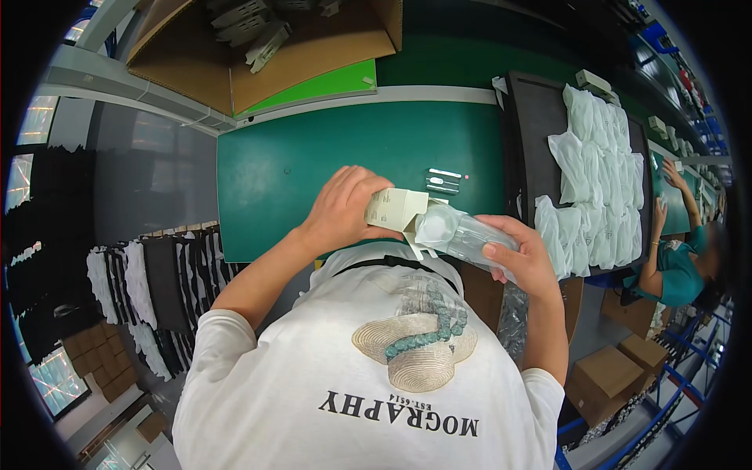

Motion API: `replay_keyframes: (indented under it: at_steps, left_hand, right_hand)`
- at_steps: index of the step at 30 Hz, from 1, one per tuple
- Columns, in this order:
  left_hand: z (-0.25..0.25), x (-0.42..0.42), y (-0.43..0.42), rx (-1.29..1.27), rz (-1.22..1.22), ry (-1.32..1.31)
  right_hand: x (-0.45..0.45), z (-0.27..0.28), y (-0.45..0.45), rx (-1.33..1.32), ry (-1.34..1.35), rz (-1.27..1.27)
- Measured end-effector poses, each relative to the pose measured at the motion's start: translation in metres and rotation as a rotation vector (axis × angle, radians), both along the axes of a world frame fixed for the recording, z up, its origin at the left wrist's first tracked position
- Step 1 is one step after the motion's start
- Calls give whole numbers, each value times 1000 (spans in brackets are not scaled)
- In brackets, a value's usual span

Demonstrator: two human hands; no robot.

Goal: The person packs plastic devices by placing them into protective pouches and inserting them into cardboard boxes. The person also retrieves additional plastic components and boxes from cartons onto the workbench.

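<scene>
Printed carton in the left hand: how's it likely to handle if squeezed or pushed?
Printed carton: flat panels look like thin card, so probably light and apt to dent if the left hand squeezes hard. End flaps splay outward, so likely to bend or snag. Boxy shape suggests sliding rather than rolling.

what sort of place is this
Likely a factory or warehouse packing station: a flat green worktable, a black rectangular tray of white-bagged items, and a small open cream cardboard carton.

In left hand [348, 205], box [385, 210]; in right hand [523, 252], bag [474, 240], at box's open end. Beyond, on tabletop [313, 145]: device [443, 182]. Behind, leftward: carton [178, 63]. Rightward: pouches [599, 172] on tray [536, 110].
</scene>
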State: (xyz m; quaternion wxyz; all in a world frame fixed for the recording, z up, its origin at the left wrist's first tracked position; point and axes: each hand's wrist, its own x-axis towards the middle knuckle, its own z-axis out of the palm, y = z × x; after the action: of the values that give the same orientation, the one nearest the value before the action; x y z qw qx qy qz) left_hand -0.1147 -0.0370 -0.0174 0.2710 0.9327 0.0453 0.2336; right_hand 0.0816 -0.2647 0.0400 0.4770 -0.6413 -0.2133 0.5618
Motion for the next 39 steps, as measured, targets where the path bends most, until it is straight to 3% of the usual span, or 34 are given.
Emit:
replay_keyframes:
  at_steps: [10,16,19,24,27,28,31,34,39]
  left_hand:
    - [0,7,-2,183,-73,26]
    - [-7,7,0,121,-105,131]
    - [-14,4,2,118,-130,243]
    - [-34,8,9,24,-182,362]
    - [-42,29,28,-34,-198,323]
    - [-46,45,43,-13,-116,331]
    - [-68,107,94,69,90,277]
    - [-94,196,133,76,151,240]
    - [-134,319,163,110,253,304]
  right_hand:
    - [-22,-15,26,-38,-267,63]
    - [-31,-43,44,-53,-131,44]
    - [-42,-63,52,-53,-305,76]
    - [-32,-94,52,-110,-361,202]
    - [-4,-121,52,141,-72,-149]
    - [7,-132,51,143,-77,-149]
    - [36,-159,52,30,-1256,88]
    - [30,-155,69,110,-1328,291]
    - [49,-176,77,31,-1261,299]
